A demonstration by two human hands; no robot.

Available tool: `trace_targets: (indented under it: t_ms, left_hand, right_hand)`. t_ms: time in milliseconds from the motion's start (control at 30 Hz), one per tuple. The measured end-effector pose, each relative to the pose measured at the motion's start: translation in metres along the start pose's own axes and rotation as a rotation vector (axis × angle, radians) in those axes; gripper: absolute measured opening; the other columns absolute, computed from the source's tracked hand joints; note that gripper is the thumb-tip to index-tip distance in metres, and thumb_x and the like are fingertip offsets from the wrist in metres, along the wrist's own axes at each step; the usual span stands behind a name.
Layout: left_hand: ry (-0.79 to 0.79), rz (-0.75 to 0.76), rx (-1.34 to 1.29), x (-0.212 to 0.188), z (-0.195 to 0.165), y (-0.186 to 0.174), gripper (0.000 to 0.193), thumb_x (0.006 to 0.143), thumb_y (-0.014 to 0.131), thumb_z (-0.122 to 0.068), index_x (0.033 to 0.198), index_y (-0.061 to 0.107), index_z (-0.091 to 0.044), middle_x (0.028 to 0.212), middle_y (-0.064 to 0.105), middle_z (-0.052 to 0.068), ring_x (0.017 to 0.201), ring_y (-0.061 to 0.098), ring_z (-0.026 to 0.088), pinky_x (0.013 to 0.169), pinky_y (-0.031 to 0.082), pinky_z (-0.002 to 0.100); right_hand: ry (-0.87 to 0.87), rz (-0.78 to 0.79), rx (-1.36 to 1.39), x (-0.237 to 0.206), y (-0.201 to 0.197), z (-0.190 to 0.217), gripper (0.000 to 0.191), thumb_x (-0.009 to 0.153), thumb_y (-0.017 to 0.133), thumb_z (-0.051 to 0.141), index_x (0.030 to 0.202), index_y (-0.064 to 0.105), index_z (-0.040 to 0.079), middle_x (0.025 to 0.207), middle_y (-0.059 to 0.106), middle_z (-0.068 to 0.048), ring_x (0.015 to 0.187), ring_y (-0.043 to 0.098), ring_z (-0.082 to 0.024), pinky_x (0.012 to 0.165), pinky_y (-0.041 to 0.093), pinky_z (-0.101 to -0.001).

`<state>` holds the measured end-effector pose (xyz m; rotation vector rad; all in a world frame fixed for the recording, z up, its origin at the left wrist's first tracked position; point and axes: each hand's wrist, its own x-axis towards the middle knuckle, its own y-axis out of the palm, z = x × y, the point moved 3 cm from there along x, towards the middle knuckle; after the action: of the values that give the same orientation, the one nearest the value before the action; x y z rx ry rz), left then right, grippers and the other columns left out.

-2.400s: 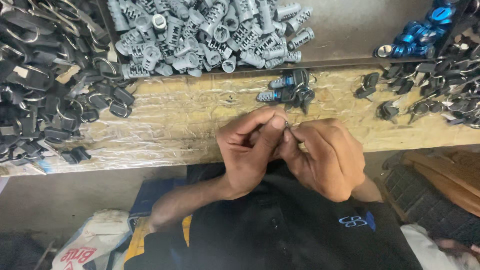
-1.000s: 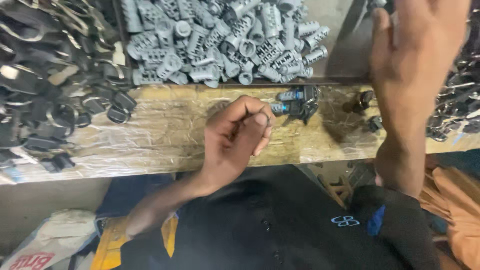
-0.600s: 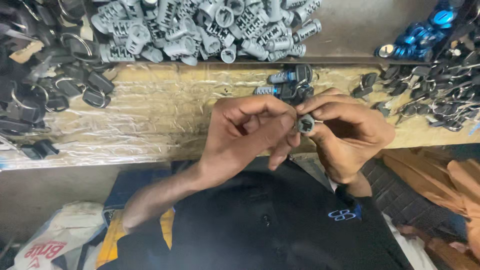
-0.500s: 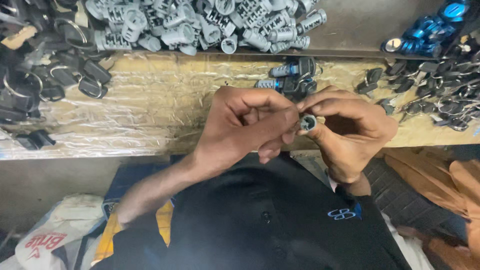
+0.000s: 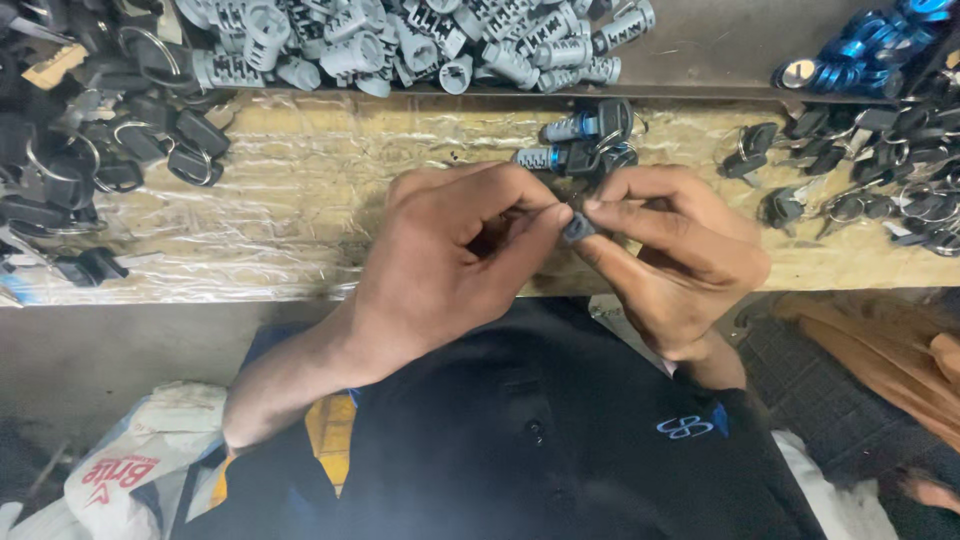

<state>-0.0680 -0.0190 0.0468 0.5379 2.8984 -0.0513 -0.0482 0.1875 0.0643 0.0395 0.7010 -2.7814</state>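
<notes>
Both hands are sitting lower over the bench edge than half a second ago, the left hand (image 5: pixel 450 260) and right hand (image 5: pixel 670 260) pinching a small grey lock cylinder (image 5: pixel 577 229) between their fingertips, just below two finished cylinders (image 5: pixel 575 140) lying on the wooden bench (image 5: pixel 290 220).

Dim, soft light; edges perhaps slightly blurred.
</notes>
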Motion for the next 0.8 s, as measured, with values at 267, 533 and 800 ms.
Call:
trace_targets:
  t_ms: [267, 533, 800]
  left_hand:
    - [0.092, -0.121, 0.102, -0.010, -0.008, 0.022, 0.005, 0.106, 0.070, -0.004, 0.104, 0.067, -0.002, 0.083, 0.065, 0.005, 0.061, 0.058, 0.009, 0.051, 0.044, 0.023]
    - [0.382, -0.242, 0.104, -0.016, -0.004, 0.032, 0.013, 0.100, 0.071, -0.005, 0.105, 0.062, 0.003, 0.101, 0.065, 0.022, 0.089, 0.068, 0.027, 0.081, 0.056, 0.035]
    - [0.023, -0.278, -0.389, -0.023, 0.046, 0.018, 0.004, 0.111, 0.063, 0.006, 0.115, 0.062, 0.005, 0.107, 0.071, 0.019, 0.094, 0.072, 0.017, 0.083, 0.058, 0.025]
  right_hand:
    - [0.055, 0.048, 0.009, -0.013, -0.002, 0.005, 0.034, 0.091, 0.084, -0.006, 0.121, 0.071, 0.000, 0.121, 0.069, -0.017, 0.097, 0.071, -0.017, 0.077, 0.057, -0.0233]
    - [-0.171, -0.219, -0.318, -0.022, 0.028, 0.025, 0.028, 0.086, 0.082, -0.007, 0.111, 0.071, -0.006, 0.105, 0.068, -0.019, 0.083, 0.066, -0.021, 0.066, 0.054, -0.0299]
    - [-0.284, -0.436, -0.606, -0.002, -0.097, -0.083, 0.011, 0.110, 0.066, 0.008, 0.112, 0.074, 0.001, 0.103, 0.075, -0.013, 0.090, 0.072, -0.020, 0.075, 0.057, -0.0299]
